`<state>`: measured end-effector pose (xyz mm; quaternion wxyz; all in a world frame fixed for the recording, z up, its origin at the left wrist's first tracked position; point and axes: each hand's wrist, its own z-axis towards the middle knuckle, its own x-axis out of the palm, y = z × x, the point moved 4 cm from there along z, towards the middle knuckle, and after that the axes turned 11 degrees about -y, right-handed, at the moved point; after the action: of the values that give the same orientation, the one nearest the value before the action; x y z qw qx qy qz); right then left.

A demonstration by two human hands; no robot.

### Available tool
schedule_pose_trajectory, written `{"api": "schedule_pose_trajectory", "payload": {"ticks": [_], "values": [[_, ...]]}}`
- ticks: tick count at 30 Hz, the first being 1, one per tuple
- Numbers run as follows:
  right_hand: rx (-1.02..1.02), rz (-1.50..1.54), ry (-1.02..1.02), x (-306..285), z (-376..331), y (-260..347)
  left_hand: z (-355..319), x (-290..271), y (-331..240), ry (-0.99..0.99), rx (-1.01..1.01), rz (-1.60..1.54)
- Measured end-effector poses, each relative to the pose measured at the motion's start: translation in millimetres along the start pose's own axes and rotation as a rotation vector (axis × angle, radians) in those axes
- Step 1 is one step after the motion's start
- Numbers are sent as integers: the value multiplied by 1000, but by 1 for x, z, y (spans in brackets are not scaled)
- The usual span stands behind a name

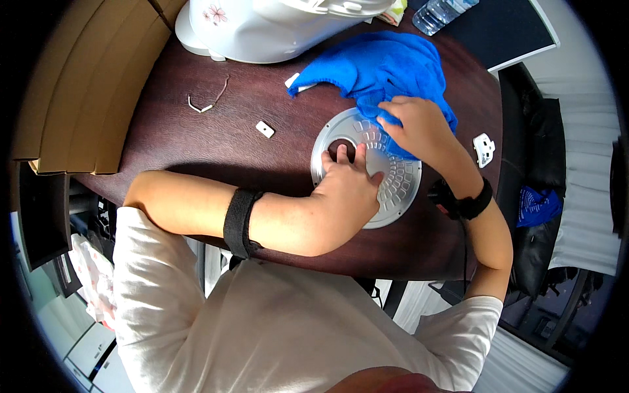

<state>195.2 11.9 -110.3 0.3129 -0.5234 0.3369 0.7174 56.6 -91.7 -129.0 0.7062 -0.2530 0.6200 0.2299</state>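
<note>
A round silver metal disc with a large round hole and rings of small slots lies on the dark brown table. My left hand rests on the disc, its fingers spread apart and their tips by the hole. At the disc's far right part, my right hand pinches a bunched corner of a blue cloth against the slotted surface. Most of that cloth lies heaped on the table beyond the disc. Black straps circle both my forearms.
A small white block and a thin cable lie left of the disc. A white plastic part sits near the right edge. A white appliance, a clear bottle and a cardboard box stand around the far side.
</note>
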Motion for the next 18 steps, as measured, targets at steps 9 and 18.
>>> {"api": "schedule_pose_trajectory", "payload": {"ticks": [9,18], "values": [[-75,62,51,-10,-23,27,-2,0,-4,17,-5,-7],[-50,25,33,3,-20,24,-2,1,-4,61,-20,20]]}}
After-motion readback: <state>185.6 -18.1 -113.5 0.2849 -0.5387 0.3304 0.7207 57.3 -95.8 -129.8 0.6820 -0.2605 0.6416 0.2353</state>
